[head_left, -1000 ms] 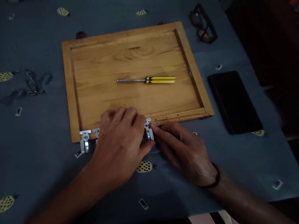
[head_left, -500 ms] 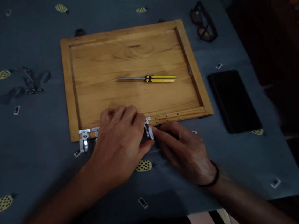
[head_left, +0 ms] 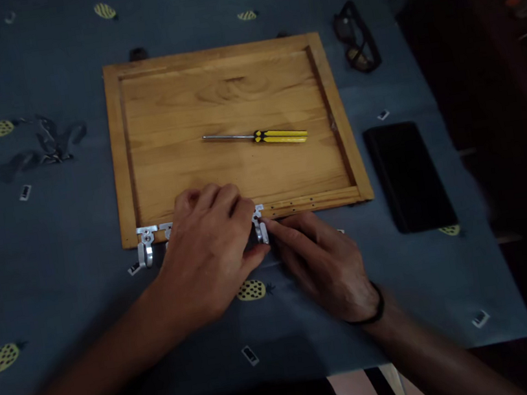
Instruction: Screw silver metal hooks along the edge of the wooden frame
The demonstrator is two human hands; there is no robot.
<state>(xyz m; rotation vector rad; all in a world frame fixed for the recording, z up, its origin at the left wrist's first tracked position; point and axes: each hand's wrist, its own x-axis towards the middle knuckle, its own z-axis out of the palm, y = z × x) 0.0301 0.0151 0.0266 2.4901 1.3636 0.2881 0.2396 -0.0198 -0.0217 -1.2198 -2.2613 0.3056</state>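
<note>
A wooden framed board (head_left: 241,181) lies flat on a blue cloth with pineapple print. Metal hooks hang off its near edge: one at the left (head_left: 144,245) and one near the middle (head_left: 260,227). My left hand (head_left: 209,251) rests curled over the near edge, covering the hooks between them. My right hand (head_left: 324,264) lies beside it, its fingers pinching the middle hook. A yellow-and-black screwdriver (head_left: 259,137) lies on the board's centre, untouched.
A black phone (head_left: 407,174) lies right of the board. Dark glasses (head_left: 356,40) sit at the back right. A crumpled dark scrap (head_left: 44,150) is at the left. The table's right edge drops into darkness.
Both hands stay at the middle hook; only the view has shifted slightly.
</note>
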